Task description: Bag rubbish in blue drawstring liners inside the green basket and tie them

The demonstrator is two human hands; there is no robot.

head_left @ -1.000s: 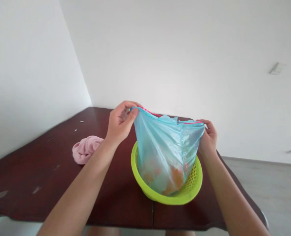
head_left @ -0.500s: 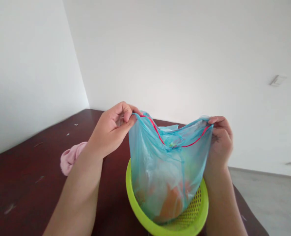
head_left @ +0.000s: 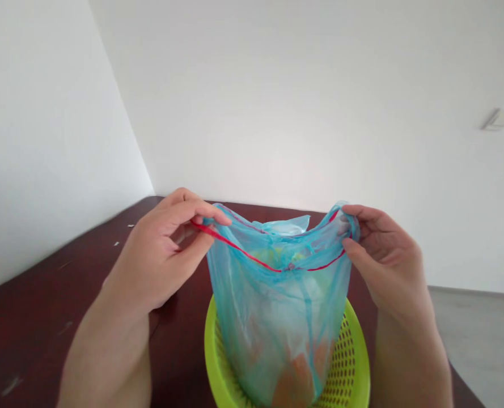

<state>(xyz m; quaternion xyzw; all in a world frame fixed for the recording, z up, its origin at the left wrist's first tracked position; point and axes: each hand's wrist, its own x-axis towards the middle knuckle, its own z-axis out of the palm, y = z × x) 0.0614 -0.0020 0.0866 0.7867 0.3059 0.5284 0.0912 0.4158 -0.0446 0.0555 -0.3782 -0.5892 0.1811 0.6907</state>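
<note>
A translucent blue plastic bag (head_left: 272,317) with a red drawstring (head_left: 252,258) along its mouth stands in a yellow-green perforated basket (head_left: 360,362). Something orange shows dimly through the lower part of the bag; its kind is blurred by the plastic. My left hand (head_left: 166,243) pinches the left side of the rim, with the red string by its fingers. On the right side, my right hand (head_left: 388,255) grips the rim between thumb and fingers. The bag's mouth is spread between both hands.
The basket rests on a dark red-brown table (head_left: 179,362) dotted with small white scraps. White walls stand behind and to the left. A white switch plate (head_left: 499,119) is on the back wall, and pale floor (head_left: 468,323) shows at right.
The bag's mouth has come lower and its opening shows more. My left hand has moved left and now covers the pink cloth. My right hand has turned, with its thumb on the near rim.
</note>
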